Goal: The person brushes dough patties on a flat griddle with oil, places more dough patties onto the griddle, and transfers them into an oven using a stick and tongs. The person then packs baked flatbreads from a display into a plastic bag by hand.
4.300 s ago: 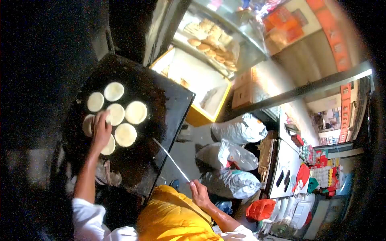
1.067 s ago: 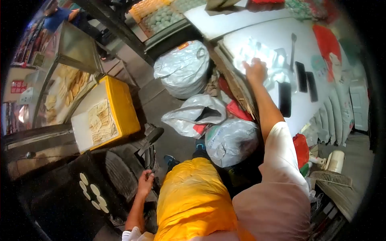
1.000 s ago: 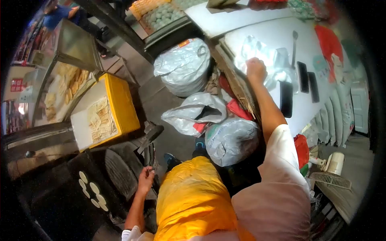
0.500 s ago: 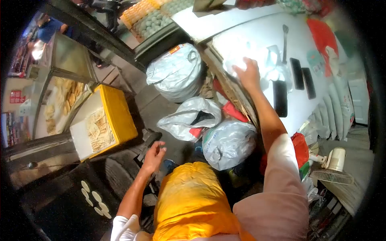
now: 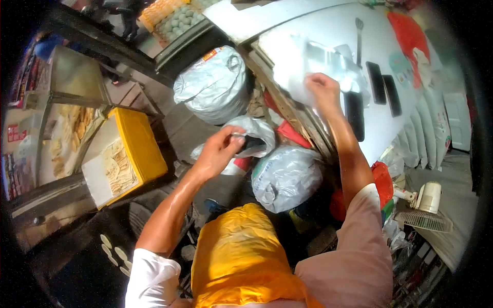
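Note:
My right hand (image 5: 323, 90) is over the white table (image 5: 382, 131), fingers curled in at the edge of a bright, glary heap of clear plastic bags (image 5: 336, 57). What is between those fingers is washed out by light and blur. My left hand (image 5: 216, 153) is raised in front of me, above an open grey-white sack (image 5: 264, 134) on the floor. Its fingers are loosely bent, with the thumb slightly apart and nothing visible between them. A black phone (image 5: 354, 117) lies beside my right wrist. Two more dark phones (image 5: 376, 82) are farther right.
Full white sacks (image 5: 213, 84) and a tied plastic bag (image 5: 287, 179) stand on the floor by the table's wooden edge. At left are a yellow box (image 5: 141, 149) with flat dough pieces and a dark griddle with pale ovals (image 5: 120, 253). A fan (image 5: 425, 210) is at right.
My left hand has risen and moved right, from low by the yellow box to above the open sack. The fingers of my right hand have curled in from a spread reach.

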The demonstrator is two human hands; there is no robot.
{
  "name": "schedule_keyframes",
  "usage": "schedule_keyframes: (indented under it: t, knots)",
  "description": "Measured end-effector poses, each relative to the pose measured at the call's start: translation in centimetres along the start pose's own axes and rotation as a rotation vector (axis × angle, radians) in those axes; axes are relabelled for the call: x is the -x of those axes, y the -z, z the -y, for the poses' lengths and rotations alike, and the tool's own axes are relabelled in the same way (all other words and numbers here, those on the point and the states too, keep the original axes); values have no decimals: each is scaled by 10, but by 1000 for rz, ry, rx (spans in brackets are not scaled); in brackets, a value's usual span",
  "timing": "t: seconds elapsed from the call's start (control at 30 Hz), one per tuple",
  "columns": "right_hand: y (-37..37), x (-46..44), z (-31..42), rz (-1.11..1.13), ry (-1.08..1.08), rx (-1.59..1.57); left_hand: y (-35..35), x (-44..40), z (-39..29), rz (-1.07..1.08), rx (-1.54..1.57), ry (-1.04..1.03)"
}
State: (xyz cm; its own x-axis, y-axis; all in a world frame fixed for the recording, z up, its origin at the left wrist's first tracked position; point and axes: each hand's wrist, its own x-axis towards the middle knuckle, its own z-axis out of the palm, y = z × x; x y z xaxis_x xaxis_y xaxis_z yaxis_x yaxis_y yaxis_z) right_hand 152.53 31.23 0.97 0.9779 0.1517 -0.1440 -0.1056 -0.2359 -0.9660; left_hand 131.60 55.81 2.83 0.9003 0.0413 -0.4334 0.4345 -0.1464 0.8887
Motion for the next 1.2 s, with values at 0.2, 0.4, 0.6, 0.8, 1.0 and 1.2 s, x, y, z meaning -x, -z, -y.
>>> schedule_keyframes:
  t: [0.2,0.4,0.6,0.8,1.0,1.2]
  knots:
    - [13,19,17,44,29,-5,-52,-64,-65,34,-310,-559]
    - [24,45,21,107,374,307,-100,-112,-93,-2,-131,-273]
    - [9,65,8,340,496,492,-99,-154,-68,-259,33,-253]
    - [21,-4,-30,-106,37,496,-75,-128,-50,-460,-220,-604]
    - [77,-67,-23,-226,233,745,8,-16,-43,-476,761,-3]
    - [-65,104,-3,408,-38,-150,52,97,3,-665,936,-50]
